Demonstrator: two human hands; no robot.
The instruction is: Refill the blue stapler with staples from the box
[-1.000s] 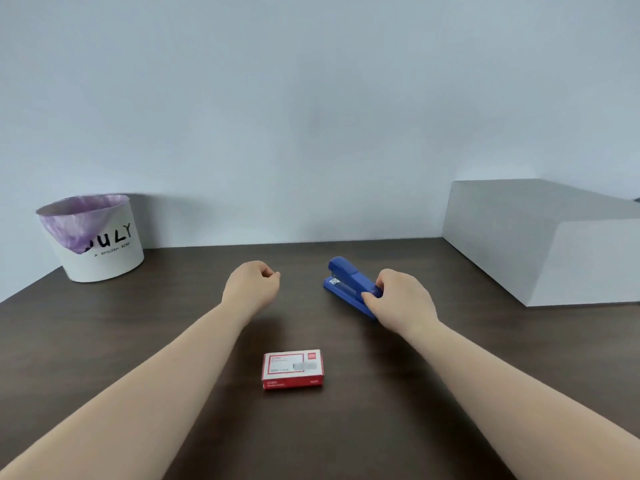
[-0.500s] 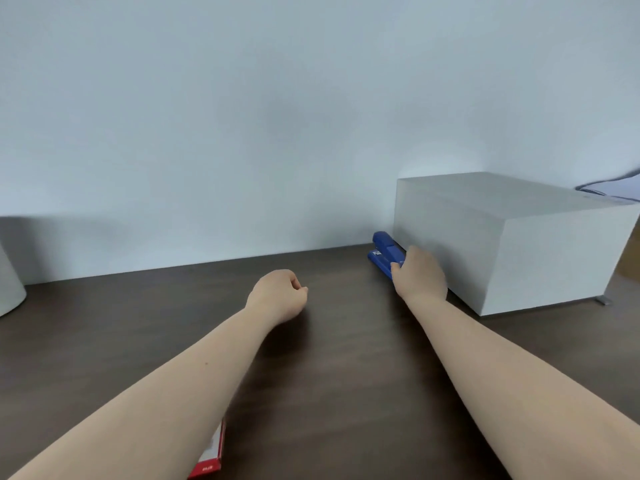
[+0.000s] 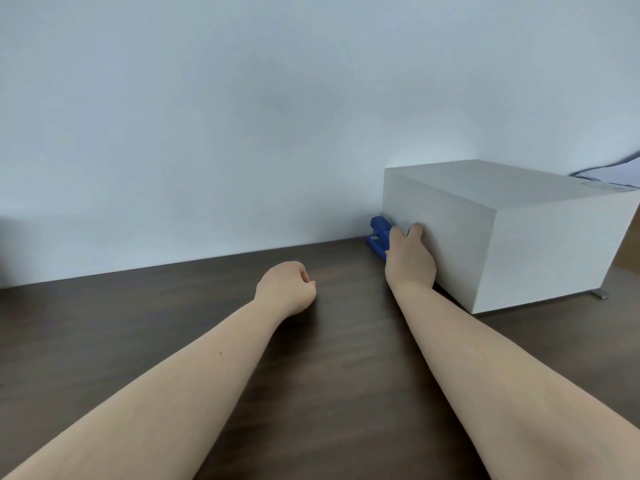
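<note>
The blue stapler lies at the far edge of the dark wooden table, close to the wall and right beside the left face of a large white box. My right hand rests over the stapler's near end, fingers wrapped on it, hiding most of it. My left hand is a loose fist resting on the table to the left, holding nothing. The staple box is out of view.
A large white box stands on the table at the right, against the wall. A pale wall runs behind the table. Some paper or fabric shows behind the white box at far right.
My right hand has carried the stapler from the middle of the table back and right to the white box. The view swung right; staple box and white bucket left the frame.
</note>
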